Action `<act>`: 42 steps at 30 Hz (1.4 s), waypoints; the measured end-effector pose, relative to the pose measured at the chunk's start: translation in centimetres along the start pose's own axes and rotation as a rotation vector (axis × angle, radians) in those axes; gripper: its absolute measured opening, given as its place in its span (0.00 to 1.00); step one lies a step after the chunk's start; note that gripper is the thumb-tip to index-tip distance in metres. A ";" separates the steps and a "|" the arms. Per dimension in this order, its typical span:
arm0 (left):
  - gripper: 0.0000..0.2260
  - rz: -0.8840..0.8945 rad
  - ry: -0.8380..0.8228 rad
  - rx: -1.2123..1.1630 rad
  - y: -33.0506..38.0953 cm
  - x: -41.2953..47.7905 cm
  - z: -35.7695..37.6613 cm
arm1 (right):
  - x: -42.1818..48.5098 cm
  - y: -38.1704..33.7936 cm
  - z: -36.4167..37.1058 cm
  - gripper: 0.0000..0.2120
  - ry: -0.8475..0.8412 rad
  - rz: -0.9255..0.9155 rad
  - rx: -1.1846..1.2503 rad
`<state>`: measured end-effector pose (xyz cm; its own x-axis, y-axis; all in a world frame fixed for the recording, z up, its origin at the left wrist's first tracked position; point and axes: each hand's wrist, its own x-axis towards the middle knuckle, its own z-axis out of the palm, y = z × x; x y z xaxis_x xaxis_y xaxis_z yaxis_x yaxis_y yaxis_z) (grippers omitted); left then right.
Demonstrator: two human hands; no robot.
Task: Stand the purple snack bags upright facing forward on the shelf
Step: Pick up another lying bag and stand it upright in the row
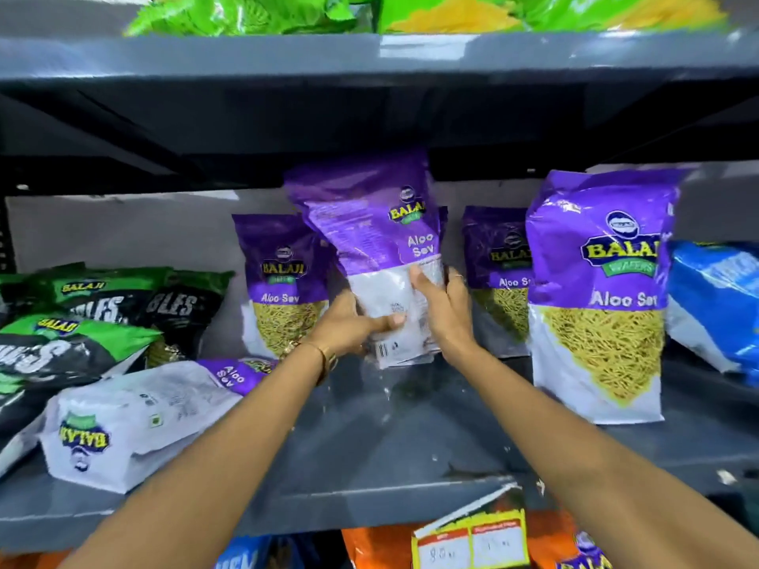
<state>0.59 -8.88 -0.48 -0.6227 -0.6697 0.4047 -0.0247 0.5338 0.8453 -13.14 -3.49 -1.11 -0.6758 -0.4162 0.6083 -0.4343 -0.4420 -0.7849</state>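
Observation:
Both my hands hold one purple-and-white Aloo Sev snack bag by its lower end, lifted just above the grey shelf and tilted left. My left hand grips its bottom left, my right hand its right side. Upright and facing forward stand three purple bags: one at the back left, one at the back right, and a large one at the front right. Another purple bag lies flat at the front left, back side up.
Green-and-black snack bags crowd the shelf's left end. A blue bag leans at the far right. The shelf above hangs low over the bags and carries green bags. Price labels hang at the front edge.

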 end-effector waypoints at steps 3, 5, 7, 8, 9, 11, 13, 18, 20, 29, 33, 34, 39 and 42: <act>0.15 0.028 0.071 0.004 -1.6 3.3 0.1 | 0.5 1.0 0.0 0.25 0.019 0.039 -0.005; 0.24 0.034 0.032 0.031 -2.9 4.3 0.3 | 0.5 2.9 0.1 0.31 0.032 0.098 -0.052; 0.28 0.046 -0.012 0.081 -4.7 4.1 0.7 | 0.1 5.0 -0.3 0.32 -0.006 0.105 -0.134; 0.28 0.056 -0.027 0.097 -5.8 3.8 1.0 | 0.0 5.8 -0.6 0.34 -0.028 0.126 -0.165; 0.27 0.070 -0.034 0.096 -7.0 3.7 1.2 | 0.0 6.5 -0.9 0.38 -0.052 0.159 -0.190; 0.24 0.081 -0.020 0.059 -8.6 3.4 1.2 | 0.0 7.1 -1.4 0.41 -0.095 0.170 -0.237; 0.23 0.102 -0.019 0.058 -9.0 3.7 0.9 | -0.2 6.4 -1.4 0.36 -0.107 0.175 -0.201; 0.26 0.110 0.041 0.090 -9.8 4.1 1.0 | -0.6 5.8 -1.1 0.40 -0.039 0.234 -0.149; 0.23 0.110 0.123 0.126 -10.1 4.1 0.8 | -0.7 5.3 -1.6 0.40 0.072 0.176 -0.220; 0.21 0.055 0.118 -0.169 -7.7 2.1 1.6 | -0.5 5.2 -3.0 0.19 0.226 0.049 -0.437; 0.41 0.075 0.023 0.020 -6.8 0.9 3.1 | -0.4 5.5 -2.7 0.22 -0.043 0.271 -0.104; 0.44 0.059 0.040 0.031 -6.8 0.8 3.2 | -0.4 5.3 -2.8 0.18 -0.101 0.309 -0.020; 0.32 0.015 0.071 -0.158 -7.8 1.9 1.7 | -0.1 6.6 -2.9 0.11 -0.181 0.323 0.060; 0.18 0.011 0.048 -0.244 -9.0 2.8 0.9 | -0.3 6.5 -2.6 0.28 -0.107 0.285 0.028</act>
<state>-1.67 -15.06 -7.27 -0.5839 -0.6913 0.4256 0.1752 0.4046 0.8975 -17.26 -4.17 -6.74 -0.7006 -0.6076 0.3742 -0.2186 -0.3164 -0.9231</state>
